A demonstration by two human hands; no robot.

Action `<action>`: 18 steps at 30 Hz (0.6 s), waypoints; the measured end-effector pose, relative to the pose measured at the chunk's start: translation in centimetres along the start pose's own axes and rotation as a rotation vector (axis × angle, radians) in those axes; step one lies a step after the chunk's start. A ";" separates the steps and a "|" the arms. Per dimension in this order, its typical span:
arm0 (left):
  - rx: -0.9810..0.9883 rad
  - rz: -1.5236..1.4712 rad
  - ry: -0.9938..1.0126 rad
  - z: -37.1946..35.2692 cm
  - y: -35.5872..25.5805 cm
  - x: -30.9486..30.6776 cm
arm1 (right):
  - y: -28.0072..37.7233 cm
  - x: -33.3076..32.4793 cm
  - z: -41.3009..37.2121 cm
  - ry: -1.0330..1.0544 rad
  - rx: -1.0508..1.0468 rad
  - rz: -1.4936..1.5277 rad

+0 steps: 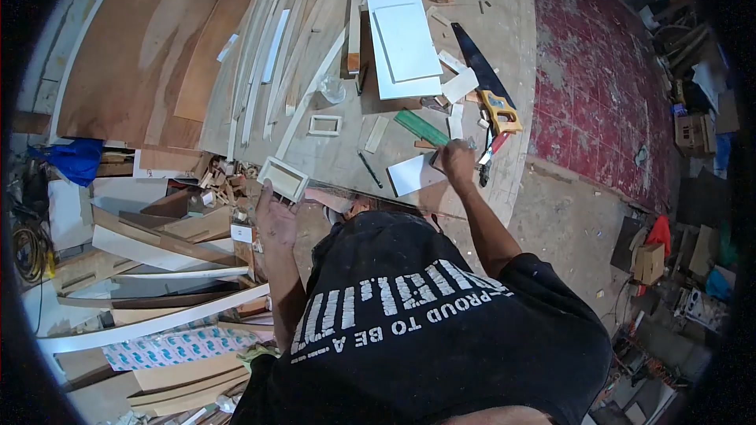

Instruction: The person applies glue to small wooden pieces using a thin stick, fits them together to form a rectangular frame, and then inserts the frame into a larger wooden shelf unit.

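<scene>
T-shirt [441,338]: six o'clock
Left hand [277,217]: grips wooden frame [288,168], nine o'clock
Right hand [456,160]: curled, contents unclear
Frame step: apparently handling, needing steadiness

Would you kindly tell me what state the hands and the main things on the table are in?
Left hand: holding a small frame
Small frame: held, tilted
Right hand: at the white board's right end, grip unclear
White board: lying flat
Second frame: lying flat, not held
Handsaw: lying down, not held
Clear plastic: crumpled
White panels: stacked, smaller on larger
</scene>
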State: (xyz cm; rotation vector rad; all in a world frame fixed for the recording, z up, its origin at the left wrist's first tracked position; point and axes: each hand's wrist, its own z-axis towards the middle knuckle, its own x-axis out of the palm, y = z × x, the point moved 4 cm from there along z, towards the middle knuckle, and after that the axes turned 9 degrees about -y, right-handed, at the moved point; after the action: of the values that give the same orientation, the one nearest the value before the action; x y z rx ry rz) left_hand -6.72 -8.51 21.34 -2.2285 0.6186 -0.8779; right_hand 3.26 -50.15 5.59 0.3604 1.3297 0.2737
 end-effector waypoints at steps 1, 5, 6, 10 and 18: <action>-0.008 0.001 0.005 0.5 -0.4 -0.3 | 1.0 0.3 -1.0 0.031 -0.024 0.042; -0.036 0.042 0.012 2.0 -2.4 -0.6 | 2.5 2.0 -2.5 0.067 -0.142 0.072; -0.026 0.060 0.018 2.3 -3.0 -0.7 | 2.9 2.2 -2.0 0.115 -0.139 0.061; 0.012 0.088 0.035 3.7 -4.6 -3.0 | 2.7 4.6 0.4 0.119 -0.166 -0.012; 0.012 -0.008 -0.047 1.8 -5.7 -6.6 | 8.1 4.0 2.2 0.019 -0.366 -0.042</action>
State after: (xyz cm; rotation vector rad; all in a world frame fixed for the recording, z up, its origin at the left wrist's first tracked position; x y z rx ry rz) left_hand -8.77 0.20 21.66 -2.2357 0.5815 -0.8284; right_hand 6.35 -41.36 5.75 0.0215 1.2739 0.4771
